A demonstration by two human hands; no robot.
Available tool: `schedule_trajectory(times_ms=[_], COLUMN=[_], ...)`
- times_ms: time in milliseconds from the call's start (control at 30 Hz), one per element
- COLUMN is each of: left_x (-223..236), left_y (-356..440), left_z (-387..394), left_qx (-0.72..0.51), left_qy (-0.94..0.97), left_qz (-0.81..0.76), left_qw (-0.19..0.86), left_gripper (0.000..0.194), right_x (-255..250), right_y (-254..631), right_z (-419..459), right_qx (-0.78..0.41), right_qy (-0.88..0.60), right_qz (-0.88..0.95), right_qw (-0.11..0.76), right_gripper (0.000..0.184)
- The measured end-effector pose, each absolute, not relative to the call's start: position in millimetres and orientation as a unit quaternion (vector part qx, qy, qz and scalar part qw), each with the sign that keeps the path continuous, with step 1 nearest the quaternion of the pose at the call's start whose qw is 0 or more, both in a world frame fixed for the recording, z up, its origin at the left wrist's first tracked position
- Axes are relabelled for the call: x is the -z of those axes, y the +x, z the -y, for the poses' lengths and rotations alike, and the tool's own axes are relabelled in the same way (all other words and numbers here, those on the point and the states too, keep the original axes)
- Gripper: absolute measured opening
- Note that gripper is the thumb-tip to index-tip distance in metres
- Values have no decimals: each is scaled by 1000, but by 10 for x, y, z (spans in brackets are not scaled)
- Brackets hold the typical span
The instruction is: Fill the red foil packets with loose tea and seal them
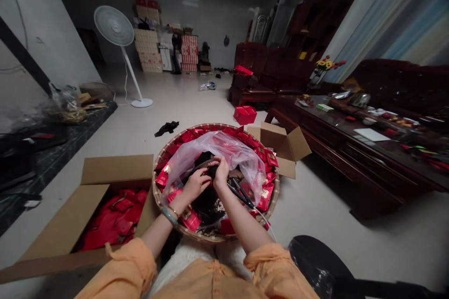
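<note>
A round woven bamboo basket (276,187) sits before my lap, ringed inside with small red packets (189,218). Within it lies an opened clear plastic bag (224,142) with dark, loose, dry leaf-like bits (205,203). My left hand (197,184) is over the bag, its fingers curled against a dark clump (212,171) of the same stuff. Close beside it, my right hand (221,173) curves round the clump from the other side. The fingertips are partly hidden. A black-handled tool (242,192) lies right of my right wrist, near a white cord (269,226).
An open carton (117,168) full of red packets stands at left. Another open carton (298,145) is beyond the basket at right, near a red box (245,114). A dark wooden table (329,154) runs along the right. A white fan (142,102) stands farther back.
</note>
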State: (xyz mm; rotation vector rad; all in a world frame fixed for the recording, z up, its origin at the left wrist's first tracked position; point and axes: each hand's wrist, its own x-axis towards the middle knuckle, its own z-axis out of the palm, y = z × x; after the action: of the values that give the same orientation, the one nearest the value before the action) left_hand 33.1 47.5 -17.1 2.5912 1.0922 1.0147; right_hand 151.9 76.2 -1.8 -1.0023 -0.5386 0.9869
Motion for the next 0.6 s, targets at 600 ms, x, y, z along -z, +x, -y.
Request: schedule_trajectory(times_ms=[600], left_x=[208], left_y=[320], left_z=[-479], left_qx=[-349], left_qy=[854], left_qz=[-377], left_qw=[83], left_gripper=[6], right_x=[2], right_y=[1588], right_z=[-628], right_qx=[-436], right_qy=[-426], right_qz=[483], right_qw=[629], right_gripper=[31])
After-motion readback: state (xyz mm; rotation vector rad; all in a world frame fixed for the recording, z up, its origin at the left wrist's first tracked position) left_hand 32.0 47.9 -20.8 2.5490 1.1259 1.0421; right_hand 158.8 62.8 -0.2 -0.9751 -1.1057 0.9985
